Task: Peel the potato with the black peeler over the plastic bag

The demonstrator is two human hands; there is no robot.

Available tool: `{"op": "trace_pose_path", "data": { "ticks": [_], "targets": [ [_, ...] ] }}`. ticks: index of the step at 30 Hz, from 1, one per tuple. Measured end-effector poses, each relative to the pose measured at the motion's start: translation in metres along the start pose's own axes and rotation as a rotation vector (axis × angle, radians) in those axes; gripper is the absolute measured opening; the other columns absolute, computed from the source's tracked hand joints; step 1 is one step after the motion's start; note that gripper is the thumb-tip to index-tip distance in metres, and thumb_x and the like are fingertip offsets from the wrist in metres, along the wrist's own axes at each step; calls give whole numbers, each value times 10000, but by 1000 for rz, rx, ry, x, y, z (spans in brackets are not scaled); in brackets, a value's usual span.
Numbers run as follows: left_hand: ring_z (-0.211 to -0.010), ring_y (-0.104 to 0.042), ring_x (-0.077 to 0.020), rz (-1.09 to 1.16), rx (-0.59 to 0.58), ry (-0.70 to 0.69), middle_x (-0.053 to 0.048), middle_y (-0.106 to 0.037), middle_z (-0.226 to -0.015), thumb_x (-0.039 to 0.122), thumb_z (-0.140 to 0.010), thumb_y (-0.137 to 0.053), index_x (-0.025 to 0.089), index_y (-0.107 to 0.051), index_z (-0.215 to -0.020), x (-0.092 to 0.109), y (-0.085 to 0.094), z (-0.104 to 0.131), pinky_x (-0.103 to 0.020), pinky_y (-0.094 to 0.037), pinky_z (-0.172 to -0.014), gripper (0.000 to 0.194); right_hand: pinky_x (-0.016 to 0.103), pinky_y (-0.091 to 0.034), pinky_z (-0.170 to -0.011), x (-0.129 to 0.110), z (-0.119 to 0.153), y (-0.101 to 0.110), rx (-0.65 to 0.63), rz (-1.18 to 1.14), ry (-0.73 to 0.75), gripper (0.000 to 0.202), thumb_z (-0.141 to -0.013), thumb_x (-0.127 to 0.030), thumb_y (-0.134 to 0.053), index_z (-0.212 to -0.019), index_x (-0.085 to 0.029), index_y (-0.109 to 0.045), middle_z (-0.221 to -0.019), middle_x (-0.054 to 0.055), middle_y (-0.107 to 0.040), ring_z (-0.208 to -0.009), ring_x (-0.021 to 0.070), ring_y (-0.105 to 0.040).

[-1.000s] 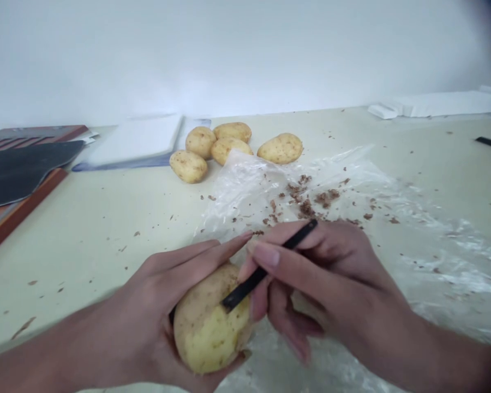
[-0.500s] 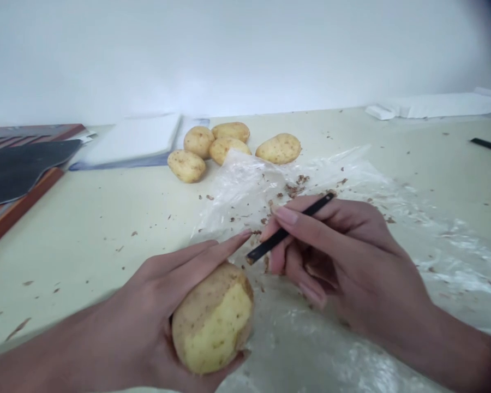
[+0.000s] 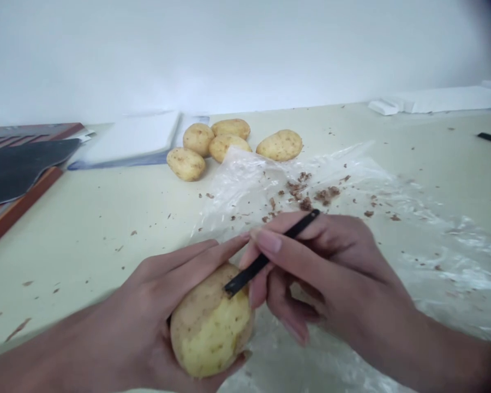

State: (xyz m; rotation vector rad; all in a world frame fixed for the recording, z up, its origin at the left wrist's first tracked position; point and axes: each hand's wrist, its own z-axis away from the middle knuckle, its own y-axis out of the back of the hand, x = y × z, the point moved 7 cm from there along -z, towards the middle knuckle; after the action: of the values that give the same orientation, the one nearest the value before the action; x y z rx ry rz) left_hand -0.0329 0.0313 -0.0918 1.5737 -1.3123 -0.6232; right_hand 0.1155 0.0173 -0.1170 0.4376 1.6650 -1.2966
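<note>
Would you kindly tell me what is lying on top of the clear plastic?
Brown scraps lie scattered on the plastic, some in small clumps. The right hand, gripping a black strip, hides part of the plastic; anything behind it cannot be seen.

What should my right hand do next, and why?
Your right hand could probably draw the black strip toward the bare yellow patch: its tip appears to rest on the potato where skin meets that patch, and your left hand grips it, so a short scrape might lift skin.

On the pale table [image 3: 106, 218] lie five potatoes [image 3: 229, 146], crumpled clear plastic [image 3: 393, 262] and brown scraps [image 3: 18, 329].
</note>
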Motion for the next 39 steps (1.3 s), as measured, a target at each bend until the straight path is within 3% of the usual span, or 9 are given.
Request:
{"op": "trace_pose_path", "data": {
  "ticks": [4,9,12,14,20,25,29,35,39],
  "targets": [
    [-1139,-722,-48,127,-3,107,-43,-707,-1190,651,-788,-738,282,-399,-1660,-5,-2,-5,-86,-656,-973,1005,-17,-371,-455,-8,-1,16,200,151,75,487,-1014,-472,-705,-891,-4,-647,-785,57,-620,-474,-23,-492],
    [-1190,-706,-80,244,-7,203,-55,-703,-1045,696,-838,-685,247,-559,-1532,-1,-8,-15,-138,-657,-1026,836,-37,-372,-477,-3,-4,-5,24,104,-33,496,-1061,-412,-563,-779,-4,-551,-596,40,-494,-466,-28,-464],
    [-1130,-705,-62,224,-6,194,-54,-696,-1017,680,-850,-685,228,-573,-1504,0,-8,-13,-119,-651,-992,803,-21,-395,-478,-9,-3,0,106,141,38,425,-1028,-376,-645,-827,-6,-594,-646,43,-548,-456,-21,-468],
    [-1069,-701,-40,175,-6,158,-48,-696,-1016,653,-846,-705,224,-551,-1518,-1,-5,-9,-91,-643,-949,812,1,-368,-449,-13,0,4,171,142,68,460,-1023,-439,-682,-876,-8,-615,-734,62,-602,-447,-16,-465],
    [-966,-673,39,-6,-3,-48,-30,-703,-1101,615,-726,-811,155,-382,-1613,1,2,1,38,-588,-871,1087,-34,-380,-505,-7,3,-10,15,124,-50,551,-1084,-469,-591,-786,-9,-536,-561,31,-459,-475,-43,-448],
    [-1038,-693,-4,-125,-14,-35,-49,-688,-1286,766,-672,-789,166,-411,-1641,-6,-1,11,-36,-601,-780,1201,10,-338,-436,-19,2,7,171,195,82,477,-1051,-454,-652,-866,-17,-609,-734,45,-597,-450,-23,-459],
    [-1073,-698,41,-70,-98,-95,-21,-689,-1310,719,-705,-783,148,-426,-1543,-2,-5,5,44,-510,-653,1075,-45,-379,-498,-11,3,-8,42,123,-23,543,-1061,-502,-610,-829,-14,-558,-651,27,-541,-481,-53,-458],
    [-1018,-689,28,-160,1,5,-11,-700,-1232,736,-653,-815,147,-482,-1519,-2,-2,5,-14,-606,-860,1099,-14,-341,-441,-14,2,7,174,226,52,570,-1005,-531,-701,-820,1,-616,-675,52,-563,-448,-23,-457],
    [-966,-685,73,-35,69,-2,46,-721,-1149,640,-648,-842,190,-536,-1455,3,1,-1,51,-549,-758,973,-20,-364,-473,-5,2,-6,25,154,-74,647,-1011,-625,-661,-823,-17,-545,-608,32,-499,-462,-32,-448]
  ]
}}
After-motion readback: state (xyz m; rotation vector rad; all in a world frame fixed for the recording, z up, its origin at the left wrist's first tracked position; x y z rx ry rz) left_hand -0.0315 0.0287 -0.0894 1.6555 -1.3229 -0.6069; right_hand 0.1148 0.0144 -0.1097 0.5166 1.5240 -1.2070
